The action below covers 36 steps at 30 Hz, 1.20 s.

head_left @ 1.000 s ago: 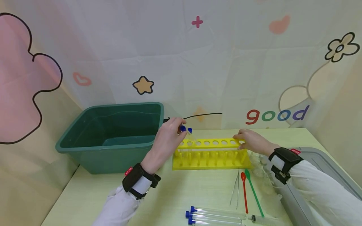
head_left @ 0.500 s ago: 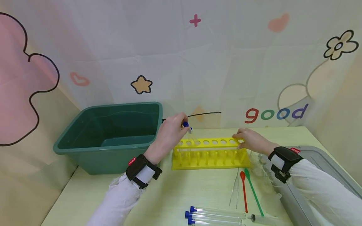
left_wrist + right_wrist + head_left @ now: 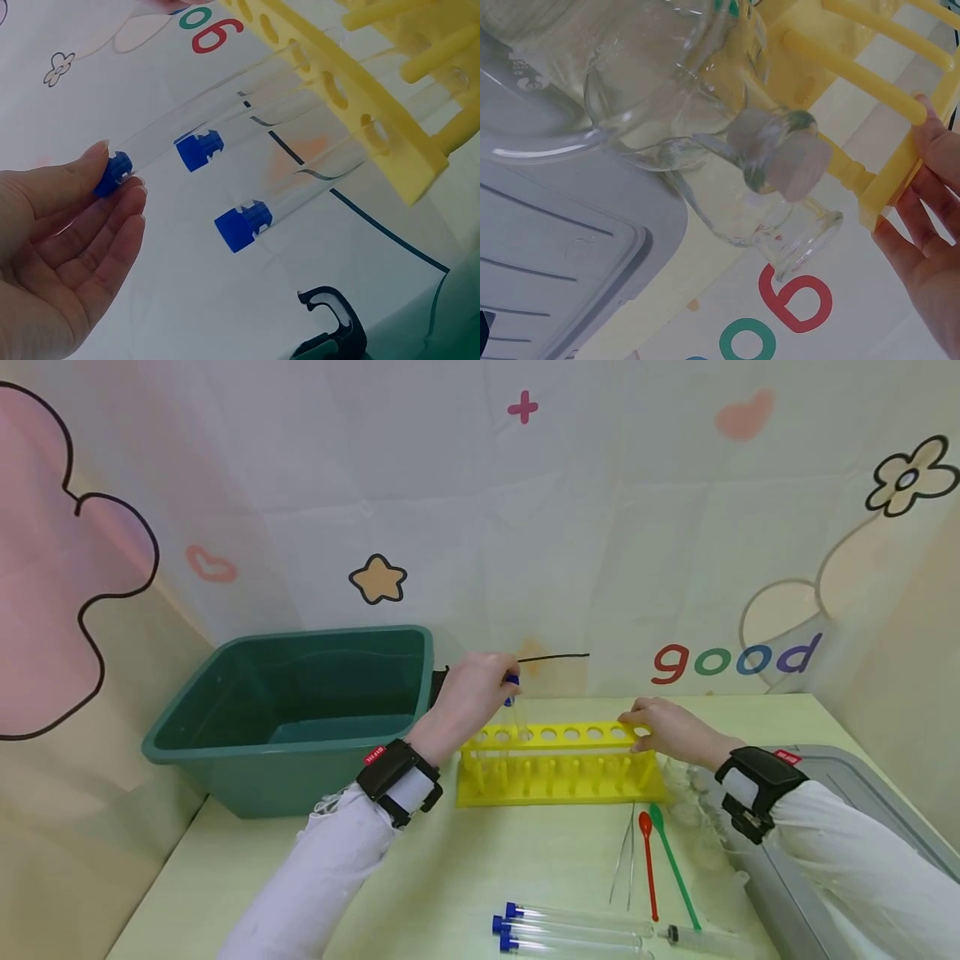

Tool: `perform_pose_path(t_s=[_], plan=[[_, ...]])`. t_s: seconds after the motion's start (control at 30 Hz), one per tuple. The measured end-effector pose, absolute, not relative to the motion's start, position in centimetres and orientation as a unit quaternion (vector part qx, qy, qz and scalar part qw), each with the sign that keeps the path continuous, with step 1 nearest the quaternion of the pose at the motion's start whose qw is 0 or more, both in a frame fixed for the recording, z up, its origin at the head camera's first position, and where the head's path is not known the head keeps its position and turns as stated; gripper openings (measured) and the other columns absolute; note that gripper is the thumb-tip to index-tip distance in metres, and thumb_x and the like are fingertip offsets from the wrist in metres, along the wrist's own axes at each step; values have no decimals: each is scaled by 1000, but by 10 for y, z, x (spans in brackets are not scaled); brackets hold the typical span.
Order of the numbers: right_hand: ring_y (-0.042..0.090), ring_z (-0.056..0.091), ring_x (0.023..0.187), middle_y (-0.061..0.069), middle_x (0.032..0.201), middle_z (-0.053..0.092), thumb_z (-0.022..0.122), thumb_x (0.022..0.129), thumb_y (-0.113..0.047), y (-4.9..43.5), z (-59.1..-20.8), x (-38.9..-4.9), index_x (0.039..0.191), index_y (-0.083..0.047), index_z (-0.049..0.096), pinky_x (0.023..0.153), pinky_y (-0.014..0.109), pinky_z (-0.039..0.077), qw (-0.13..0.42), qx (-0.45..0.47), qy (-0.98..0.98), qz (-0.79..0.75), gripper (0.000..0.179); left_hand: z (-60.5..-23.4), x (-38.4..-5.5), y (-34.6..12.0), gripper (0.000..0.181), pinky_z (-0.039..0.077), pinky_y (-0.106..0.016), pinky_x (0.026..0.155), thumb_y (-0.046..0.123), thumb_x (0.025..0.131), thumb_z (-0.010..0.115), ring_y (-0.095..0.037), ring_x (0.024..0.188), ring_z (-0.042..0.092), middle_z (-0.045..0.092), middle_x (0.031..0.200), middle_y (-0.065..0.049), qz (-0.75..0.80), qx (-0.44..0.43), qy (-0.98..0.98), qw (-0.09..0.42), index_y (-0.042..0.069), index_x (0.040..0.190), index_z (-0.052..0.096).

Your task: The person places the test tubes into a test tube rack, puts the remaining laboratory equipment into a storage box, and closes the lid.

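My left hand (image 3: 476, 693) pinches the blue cap of a clear test tube (image 3: 114, 174) between thumb and fingers. The tube's lower part reaches into a hole of the yellow test tube rack (image 3: 558, 795). Two more blue-capped tubes, a nearer one (image 3: 244, 225) and a middle one (image 3: 199, 150), stand in neighbouring holes in the left wrist view. At the rack's right end, my right hand (image 3: 675, 731) grips the top bar, thumb on one side and fingers on the other in the right wrist view.
A green tub (image 3: 292, 749) stands left of the rack. In front lie tweezers (image 3: 621, 864), a red spoon (image 3: 650, 868), a green spoon (image 3: 675, 868), several capped tubes (image 3: 577, 928) and a syringe (image 3: 701, 941). Clear glassware (image 3: 667, 150) and a grey lid-like panel (image 3: 840, 764) are on the right.
My left hand has moved right and slightly up with the tube, from the leftmost holes to a hole farther along. The right hand has kept its grip on the rack.
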State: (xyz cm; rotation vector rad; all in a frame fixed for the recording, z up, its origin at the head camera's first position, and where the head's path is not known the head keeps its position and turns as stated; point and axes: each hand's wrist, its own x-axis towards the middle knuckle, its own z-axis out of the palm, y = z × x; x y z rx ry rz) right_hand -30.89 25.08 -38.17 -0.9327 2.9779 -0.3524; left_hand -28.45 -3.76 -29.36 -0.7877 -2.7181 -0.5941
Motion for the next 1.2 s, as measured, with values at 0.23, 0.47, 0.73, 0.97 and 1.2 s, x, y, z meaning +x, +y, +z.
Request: perform_pose_path(t_s=[0.23, 0.47, 0.73, 0.97, 1.2], plan=[[27, 50, 77, 7, 86, 54, 76, 68, -2, 252, -378, -308, 106, 6, 63, 68, 33, 46, -5, -299, 947, -118, 41, -299, -295, -29, 10, 43, -19, 61, 11, 83, 65, -13, 68, 52, 63, 86, -3, -175, -282, -936, 120, 6, 91, 68], [23, 49, 75, 6, 84, 54, 76, 67, -2, 251, -377, -308, 105, 7, 63, 67, 32, 45, -14, -308, 944, -113, 41, -303, -299, -21, 8, 41, -20, 62, 12, 85, 64, -14, 70, 50, 60, 82, -1, -152, -277, -945, 86, 7, 89, 68], [23, 49, 75, 6, 84, 54, 77, 67, -4, 250, -378, -308, 103, 6, 64, 68, 34, 45, -22, -308, 945, -109, 40, -304, -301, -15, 5, 38, -21, 57, 11, 83, 66, -14, 68, 48, 56, 75, -1, -127, -285, -947, 83, 7, 80, 64], [22, 49, 74, 5, 83, 53, 77, 66, -3, 251, -381, -308, 103, 6, 64, 68, 34, 45, -26, -307, 945, -108, 40, -311, -301, -14, 11, 41, -21, 63, 15, 81, 67, -15, 74, 48, 63, 85, -1, -107, -283, -949, 92, 8, 90, 69], [23, 49, 75, 5, 84, 53, 77, 66, -4, 252, -381, -307, 103, 6, 64, 69, 34, 45, -24, -305, 946, -111, 40, -314, -303, -14, 11, 43, -19, 58, 14, 82, 67, -12, 67, 54, 64, 86, -3, -103, -284, -949, 90, 7, 91, 69]])
